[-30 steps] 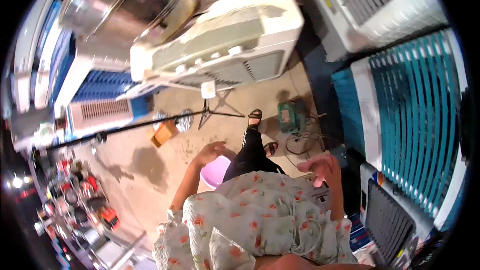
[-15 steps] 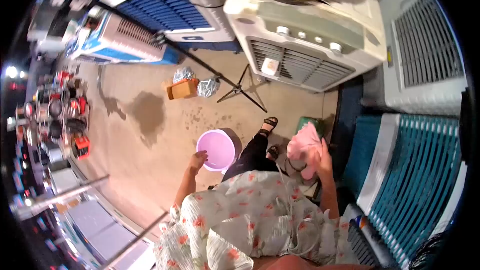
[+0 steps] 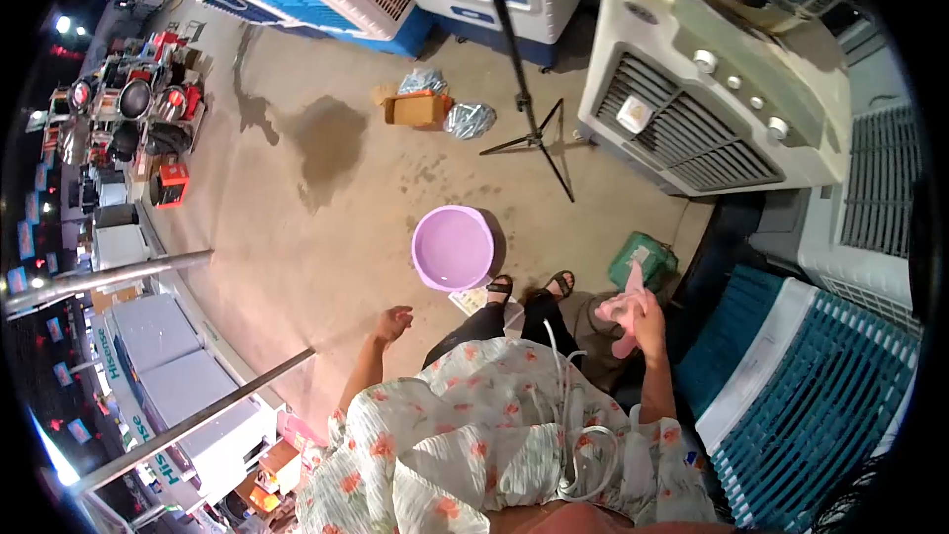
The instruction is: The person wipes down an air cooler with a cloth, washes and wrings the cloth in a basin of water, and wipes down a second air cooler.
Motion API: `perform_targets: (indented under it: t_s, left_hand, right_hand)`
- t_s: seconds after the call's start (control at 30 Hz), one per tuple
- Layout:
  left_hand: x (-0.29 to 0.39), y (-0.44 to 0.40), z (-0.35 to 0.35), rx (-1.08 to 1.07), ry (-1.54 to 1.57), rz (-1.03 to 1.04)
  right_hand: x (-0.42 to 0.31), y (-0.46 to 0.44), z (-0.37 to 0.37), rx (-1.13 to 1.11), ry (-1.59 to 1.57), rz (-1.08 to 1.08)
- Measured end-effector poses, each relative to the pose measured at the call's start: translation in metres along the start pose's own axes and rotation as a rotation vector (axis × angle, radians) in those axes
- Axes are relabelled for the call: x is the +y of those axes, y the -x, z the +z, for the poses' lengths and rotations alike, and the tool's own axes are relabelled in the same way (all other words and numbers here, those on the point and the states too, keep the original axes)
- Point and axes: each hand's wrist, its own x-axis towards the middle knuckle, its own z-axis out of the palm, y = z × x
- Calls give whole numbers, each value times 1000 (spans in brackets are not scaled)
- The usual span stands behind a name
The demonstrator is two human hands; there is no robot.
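My right hand (image 3: 649, 327) is closed around a crumpled pink cloth (image 3: 623, 310), whose ends stick out above and below the fingers. Just beyond the cloth a green bag or container (image 3: 645, 254) lies on the floor; I cannot make out which. My left hand (image 3: 394, 323) hangs in the air with loosely bent fingers and nothing in it. Ahead of that hand, and apart from it, a lilac plastic basin (image 3: 453, 247) stands upright on the floor. No contents show in the basin.
A tripod (image 3: 535, 133) stands ahead, beside an open cardboard box (image 3: 415, 111) and silver wrapped bundles (image 3: 470, 120). Air coolers line the far side, including a cream one (image 3: 712, 89). Teal slatted panels (image 3: 791, 376) border my right. A wet patch (image 3: 321, 143) darkens the floor.
My left hand was at the basin's rim and is now apart from it. The pink cloth, still in my right hand, looks more bunched. My view has shifted and my feet have moved.
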Motion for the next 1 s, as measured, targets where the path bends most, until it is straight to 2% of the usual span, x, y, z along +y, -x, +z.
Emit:
perform_targets:
  t_s: [0.07, 0.13, 0.27, 0.3, 0.37, 0.47, 0.6, 0.7, 0.83, 0.93, 1.0]
  left_hand:
    - [-29, -15, -17, -3, 69, 131]
    - [-29, -12, -27, -9, 89, 105]
    - [-72, -17, -46, 55, 24, 125]
    - [-85, -13, -50, 48, -11, 95]
    - [-106, -10, -56, 46, -81, 52]
    - [-144, -8, -55, 49, 20, -13]
    - [-135, 20, -51, 32, -32, -31]
    - [-137, 25, -52, 26, 3, -2]
    - [-139, 11, -78, -81, -124, -40]
    - [-152, -14, -113, -97, -190, 91]
    - [-146, -22, -146, -107, -129, 117]
  right_hand:
    - [-2, 6, 22, -21, 38, 27]
    - [-14, 8, 34, -46, 93, 64]
    - [-4, 12, 76, -59, 6, -70]
    - [-13, 17, 83, -68, 73, -85]
    - [-43, 25, 92, -124, 11, -98]
    - [-63, 22, 108, -189, 45, -78]
    - [-92, 17, 117, -279, 145, -59]
    - [-101, 18, 123, -239, 149, -43]
    - [-108, 30, 133, -113, 77, -33]
    - [-105, 48, 143, -6, 73, 4]
    - [-93, 66, 161, 84, 71, 38]
